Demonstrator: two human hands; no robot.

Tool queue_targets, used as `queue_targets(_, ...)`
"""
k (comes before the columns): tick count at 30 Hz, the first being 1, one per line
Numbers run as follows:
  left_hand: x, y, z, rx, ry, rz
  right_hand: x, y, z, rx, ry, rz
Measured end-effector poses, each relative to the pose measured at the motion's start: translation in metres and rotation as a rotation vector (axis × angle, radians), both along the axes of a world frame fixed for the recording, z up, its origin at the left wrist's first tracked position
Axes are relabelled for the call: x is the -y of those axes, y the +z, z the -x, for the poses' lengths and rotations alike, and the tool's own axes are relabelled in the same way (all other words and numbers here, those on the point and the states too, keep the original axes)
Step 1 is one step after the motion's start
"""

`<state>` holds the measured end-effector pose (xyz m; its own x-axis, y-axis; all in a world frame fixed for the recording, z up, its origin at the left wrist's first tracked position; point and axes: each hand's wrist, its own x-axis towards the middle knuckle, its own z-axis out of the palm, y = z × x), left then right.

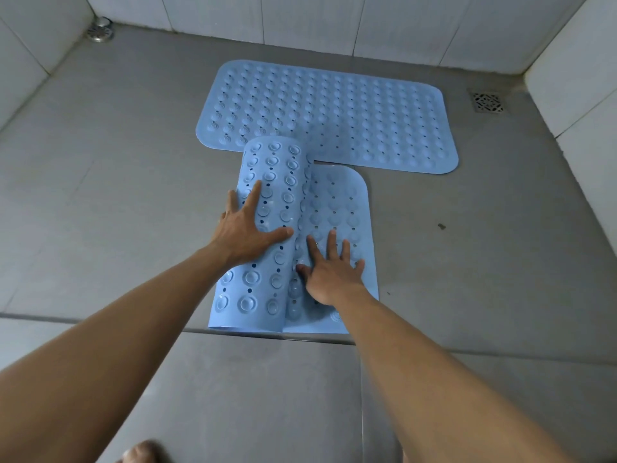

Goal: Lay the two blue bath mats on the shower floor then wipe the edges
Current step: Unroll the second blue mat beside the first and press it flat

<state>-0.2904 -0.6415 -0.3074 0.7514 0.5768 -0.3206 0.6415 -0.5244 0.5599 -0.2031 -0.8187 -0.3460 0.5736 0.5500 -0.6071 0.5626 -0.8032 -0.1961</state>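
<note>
Blue rubber is what catches the eye from the head view: two mats on the grey shower floor (pixel 117 182). The far mat (pixel 334 111) lies flat and crosswise near the back wall, its bumpy top side up and dotted with small holes. The near mat (pixel 337 208) runs lengthwise toward the person, its far end reaching the first mat's near edge and seeming to overlap it slightly at the curled corner. Its right half lies flat on the floor, while its left half is curled up and over in a roll, showing the underside with rows of round suction cups. Its near end sits at the step line that crosses the floor.

Both arms are bare and stretched forward. The left hand (pixel 245 225) rests on top of the curled part, fingers spread wide, thumb pointing right across the suction cups, palm down on the rubber. The right hand (pixel 330 275) is pressed flat on the uncurled half, just beside the roll, fingers fanned out and gripping nothing.

White wall tiles (pixel 417 25) close in the floor on three sides. A round metal drain (pixel 100 30) sits in the far left corner, and a square grated drain (pixel 488 102) lies near the right wall, just beyond the far mat's right end. A small dark speck (pixel 441 226) marks the floor to the right of the near mat. At the bottom edge, a blurred bit of the person shows; I cannot tell what part.
</note>
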Motion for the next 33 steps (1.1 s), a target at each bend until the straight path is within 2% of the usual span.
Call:
queue_targets(6, -0.004, 0.001, -0.009, 0.058, -0.051, -0.015, 0.029, 0.005, -0.016, 0.008, -0.065, 0.030)
queue_targets(11, 0.007, 0.005, -0.020, -0.022, -0.087, -0.077, 0.032, 0.008, -0.021, 0.059, -0.049, 0.063)
queue_targets(17, 0.017, 0.000, -0.012, -0.066, -0.110, -0.187, 0.018, 0.000, -0.010, 0.019, -0.038, -0.042)
queue_targets(24, 0.016, 0.004, -0.013, -0.052, -0.064, -0.133, 0.032, -0.006, -0.018, 0.081, 0.021, -0.014)
queue_targets(30, 0.019, -0.001, -0.013, -0.060, -0.118, -0.179, 0.050, -0.003, -0.028, 0.071, -0.073, 0.041)
queue_targets(33, 0.020, 0.002, -0.013, -0.050, -0.102, -0.191, 0.035, 0.002, -0.018, 0.096, -0.097, 0.001)
